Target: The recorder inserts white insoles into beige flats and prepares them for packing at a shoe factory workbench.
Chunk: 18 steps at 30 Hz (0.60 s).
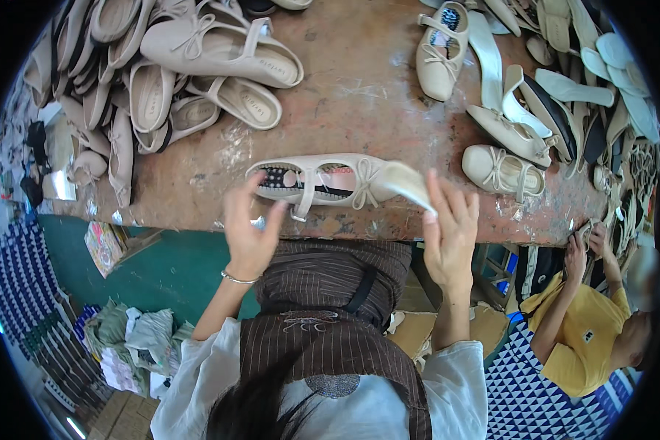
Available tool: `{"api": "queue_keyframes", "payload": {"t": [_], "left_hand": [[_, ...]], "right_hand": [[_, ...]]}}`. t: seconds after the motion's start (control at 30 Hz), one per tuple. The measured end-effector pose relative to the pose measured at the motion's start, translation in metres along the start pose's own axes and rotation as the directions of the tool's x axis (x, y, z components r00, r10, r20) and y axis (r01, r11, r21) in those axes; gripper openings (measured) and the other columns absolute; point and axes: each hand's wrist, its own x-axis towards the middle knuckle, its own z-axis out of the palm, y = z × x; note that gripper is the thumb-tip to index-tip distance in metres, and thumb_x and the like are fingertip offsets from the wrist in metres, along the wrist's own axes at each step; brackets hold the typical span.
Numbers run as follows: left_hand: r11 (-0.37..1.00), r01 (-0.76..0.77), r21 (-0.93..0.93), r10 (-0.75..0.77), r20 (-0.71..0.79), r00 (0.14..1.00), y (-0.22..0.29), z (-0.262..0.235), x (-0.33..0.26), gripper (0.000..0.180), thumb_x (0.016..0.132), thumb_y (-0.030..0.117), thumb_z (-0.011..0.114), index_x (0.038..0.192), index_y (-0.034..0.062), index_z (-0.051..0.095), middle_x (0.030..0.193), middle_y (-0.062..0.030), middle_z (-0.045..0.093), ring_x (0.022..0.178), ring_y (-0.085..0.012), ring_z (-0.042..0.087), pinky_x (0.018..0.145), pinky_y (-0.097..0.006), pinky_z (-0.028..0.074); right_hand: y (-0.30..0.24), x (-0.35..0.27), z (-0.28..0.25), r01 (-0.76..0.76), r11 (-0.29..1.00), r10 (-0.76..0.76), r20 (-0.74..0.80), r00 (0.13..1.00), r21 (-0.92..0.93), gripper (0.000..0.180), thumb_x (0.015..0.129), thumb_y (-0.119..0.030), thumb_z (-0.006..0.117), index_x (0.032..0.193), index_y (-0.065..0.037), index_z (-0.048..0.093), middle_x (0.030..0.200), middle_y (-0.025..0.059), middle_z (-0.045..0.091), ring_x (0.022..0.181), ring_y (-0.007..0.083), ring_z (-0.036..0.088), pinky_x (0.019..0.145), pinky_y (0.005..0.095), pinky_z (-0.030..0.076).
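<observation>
A beige strap shoe (323, 180) with a bow lies sideways on the worn table in front of me, its toe to the right. Inside it the patterned dark inner sole shows through the openings. My left hand (251, 229) is at the heel end, thumb and fingers spread around it; whether they touch the shoe I cannot tell for sure. Over the toe, my right hand (451, 231) pinches a pale insole (405, 182), cream on top with a white edge. This insole is slightly blurred and tilts down toward my fingers.
Beige shoes (220, 51) are heaped at the far left. At the right lie several shoes (502, 170) and loose white insoles (576, 88). The table's near edge (330, 231) runs before my apron. A co-worker in a yellow shirt (583, 337) handles something at the right edge.
</observation>
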Motion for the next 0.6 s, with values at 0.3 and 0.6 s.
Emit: {"api": "queue_keyframes", "payload": {"t": [0.3,0.6], "left_hand": [[0.925,0.363,-0.109,-0.338,0.196,0.920,-0.042,-0.001,0.007,0.063,0.080,0.018,0.081,0.135,0.0011,0.056,0.095,-0.0080,0.056,0.062,-0.0104,0.056,0.055,-0.025,0.048],[0.845,0.413,-0.340,-0.337,0.261,0.905,-0.048,-0.001,0.009,0.081,0.063,0.008,0.091,0.135,-0.0030,0.053,0.101,-0.0084,0.055,0.074,-0.0139,0.063,0.063,-0.025,0.058]], "right_hand": [[-0.044,0.034,0.086,0.294,0.931,-0.288,-0.062,0.956,0.214,0.030,0.069,-0.002,0.073,0.098,-0.010,0.077,0.113,0.0047,0.070,0.103,0.0269,0.060,0.092,0.0413,0.045],[-0.056,0.060,0.120,0.332,0.856,-0.363,0.006,0.932,0.396,0.027,0.070,0.004,0.070,0.095,-0.002,0.074,0.107,0.0113,0.071,0.098,0.0292,0.067,0.087,0.0382,0.053]]}}
